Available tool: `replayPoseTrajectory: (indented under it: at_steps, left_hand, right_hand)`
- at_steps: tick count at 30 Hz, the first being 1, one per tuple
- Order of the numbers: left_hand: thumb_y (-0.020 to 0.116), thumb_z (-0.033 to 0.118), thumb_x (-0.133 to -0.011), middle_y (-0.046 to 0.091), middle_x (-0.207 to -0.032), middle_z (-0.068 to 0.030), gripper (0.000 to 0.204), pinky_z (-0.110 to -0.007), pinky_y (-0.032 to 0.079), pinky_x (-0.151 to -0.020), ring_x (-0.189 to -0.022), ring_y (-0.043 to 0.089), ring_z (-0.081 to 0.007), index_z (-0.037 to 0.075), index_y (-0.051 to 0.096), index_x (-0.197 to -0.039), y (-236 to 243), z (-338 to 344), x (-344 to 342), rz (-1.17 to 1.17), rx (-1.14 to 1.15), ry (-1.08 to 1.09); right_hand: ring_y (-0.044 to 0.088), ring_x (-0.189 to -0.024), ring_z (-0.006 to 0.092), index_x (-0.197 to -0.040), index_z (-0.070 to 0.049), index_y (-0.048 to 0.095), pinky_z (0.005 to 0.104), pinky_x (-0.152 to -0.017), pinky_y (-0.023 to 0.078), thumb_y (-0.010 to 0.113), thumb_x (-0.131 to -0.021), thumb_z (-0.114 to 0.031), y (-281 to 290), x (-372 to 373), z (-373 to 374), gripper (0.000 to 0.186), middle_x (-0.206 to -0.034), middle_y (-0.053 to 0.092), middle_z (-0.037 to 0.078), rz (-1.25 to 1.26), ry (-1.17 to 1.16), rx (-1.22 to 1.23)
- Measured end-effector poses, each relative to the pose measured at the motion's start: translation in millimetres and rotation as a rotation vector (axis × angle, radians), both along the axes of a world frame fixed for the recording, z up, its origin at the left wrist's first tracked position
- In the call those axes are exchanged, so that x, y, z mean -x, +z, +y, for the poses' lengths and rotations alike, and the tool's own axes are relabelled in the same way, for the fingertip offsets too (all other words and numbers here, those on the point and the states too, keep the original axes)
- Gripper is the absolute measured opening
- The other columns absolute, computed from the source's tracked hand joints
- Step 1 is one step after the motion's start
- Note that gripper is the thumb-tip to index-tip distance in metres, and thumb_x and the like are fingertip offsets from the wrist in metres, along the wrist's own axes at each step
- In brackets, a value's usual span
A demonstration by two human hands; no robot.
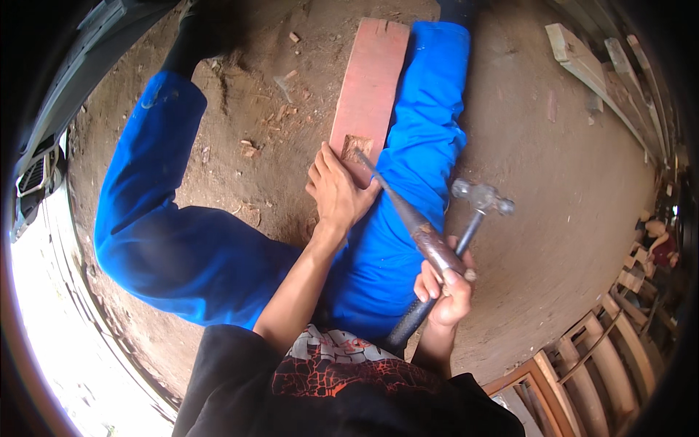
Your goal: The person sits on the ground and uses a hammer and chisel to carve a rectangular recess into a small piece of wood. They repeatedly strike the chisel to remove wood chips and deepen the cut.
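Note:
A long reddish wooden board (370,80) lies lengthwise against my outstretched right leg. Near its close end is a rough rectangular recess (357,146) with bare wood inside. My left hand (337,191) grips that end, its fingers at the left edge and its thumb toward the right. A chisel (408,215) slants from my right hand (445,291), and its tip is over the recess; whether it touches the wood I cannot tell. That same hand is also closed around the dark handle of a ball-peen hammer (482,198), whose metal head points up and away.
Wood chips (249,148) are scattered on the dirt floor (539,269). Timber planks (604,80) lie at the far right, and wooden frames (582,364) stand at the near right. Another person (661,244) is at the right rim. A dark vehicle-like body (54,102) borders the left.

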State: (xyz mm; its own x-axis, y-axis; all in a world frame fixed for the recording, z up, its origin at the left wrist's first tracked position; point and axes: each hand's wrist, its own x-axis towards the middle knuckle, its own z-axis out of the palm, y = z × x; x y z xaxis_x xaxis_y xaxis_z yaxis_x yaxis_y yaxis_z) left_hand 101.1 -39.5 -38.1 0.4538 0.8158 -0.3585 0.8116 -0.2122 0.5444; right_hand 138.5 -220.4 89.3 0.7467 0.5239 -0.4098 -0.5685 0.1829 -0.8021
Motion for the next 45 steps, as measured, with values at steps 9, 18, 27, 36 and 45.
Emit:
replayPoseTrajectory:
  at_steps: [9,18,27,36,45]
  left_hand:
    - [0.075,0.058,-0.075,0.034,-0.146,-0.0321,0.119,-0.058,0.033,-0.107,-0.133,0.037,-0.0471,-0.009,0.013,-0.151,-31,-1,12,-0.157,-0.015,0.028]
    - [0.088,0.044,-0.063,0.037,-0.144,-0.0290,0.125,-0.052,0.040,-0.103,-0.127,0.043,-0.0444,-0.013,0.016,-0.148,4,14,-11,0.104,0.023,-0.078]
    - [0.079,0.034,-0.079,0.053,-0.136,-0.0320,0.087,-0.044,0.052,-0.096,-0.117,0.060,-0.0386,-0.010,0.039,-0.143,16,81,69,-0.151,-0.118,0.168]
    - [0.090,0.038,-0.066,0.056,-0.124,-0.0330,0.098,-0.051,0.043,-0.101,-0.113,0.055,-0.0471,-0.013,0.042,-0.134,-9,76,81,-0.079,-0.049,0.101]
    - [0.088,0.032,-0.067,0.047,-0.134,-0.0341,0.107,-0.049,0.035,-0.111,-0.125,0.046,-0.0467,-0.016,0.028,-0.142,-11,44,74,-0.096,-0.172,-0.062]
  right_hand:
    - [0.043,-0.050,0.0089,-0.124,0.006,0.039,0.0238,-0.041,0.043,0.059,-0.080,-0.016,17,-32,-9,0.053,-0.074,0.049,0.008,-0.101,-0.023,-0.053]
    - [0.044,-0.052,0.0088,-0.128,0.008,0.040,0.0232,-0.041,0.043,0.054,-0.081,-0.018,11,-37,-7,0.055,-0.074,0.048,0.007,-0.092,-0.055,-0.017]
    - [0.042,-0.050,0.0080,-0.115,0.005,0.041,0.0222,-0.040,0.041,0.057,-0.078,-0.019,12,-42,-10,0.047,-0.068,0.041,0.003,-0.081,-0.040,0.064]
    - [0.039,-0.048,0.0072,-0.115,0.006,0.041,0.0221,-0.039,0.040,0.056,-0.079,-0.019,2,-40,6,0.047,-0.065,0.040,0.002,-0.053,0.019,0.064]
    - [0.044,-0.052,0.0098,-0.115,0.002,0.034,0.0249,-0.042,0.043,0.061,-0.076,-0.017,12,-25,17,0.051,-0.071,0.044,0.007,-0.039,0.112,-0.167]
